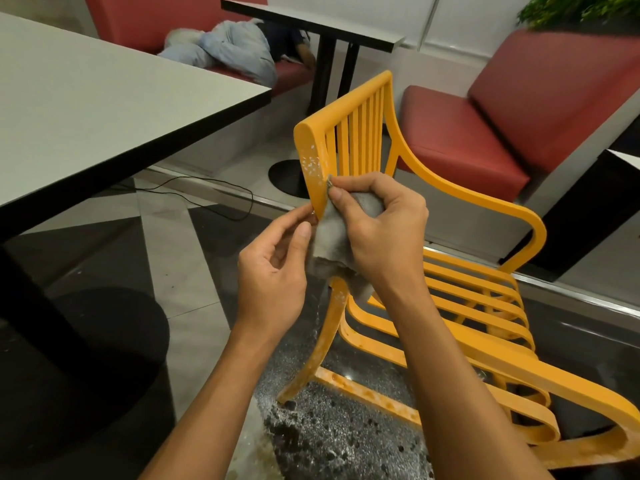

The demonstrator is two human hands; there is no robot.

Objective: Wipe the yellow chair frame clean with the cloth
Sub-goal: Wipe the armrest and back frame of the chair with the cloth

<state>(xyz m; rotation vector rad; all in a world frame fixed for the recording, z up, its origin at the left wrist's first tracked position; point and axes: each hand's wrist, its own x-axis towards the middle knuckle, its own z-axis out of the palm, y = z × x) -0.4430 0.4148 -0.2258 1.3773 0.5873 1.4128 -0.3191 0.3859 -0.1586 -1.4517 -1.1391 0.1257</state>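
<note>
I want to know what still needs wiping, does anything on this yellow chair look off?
White flecks dot the chair's back post above the cloth, chipped paint or residue, I can't tell. The lower leg and crossbar look grimy, and gritty specks litter the floor.

chair frame (313, 174) partly hidden by cloth (332, 237), armrest (588, 400) cut off btm-right, plant (581, 8) cropped

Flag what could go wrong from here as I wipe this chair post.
The white flecks sit above the grey cloth on the back post; a short stroke may miss them.
The right hand holds the cloth bunched, so little of it meets the post.
The floor under the chair leg looks wet and speckled; footing may slip.
</note>
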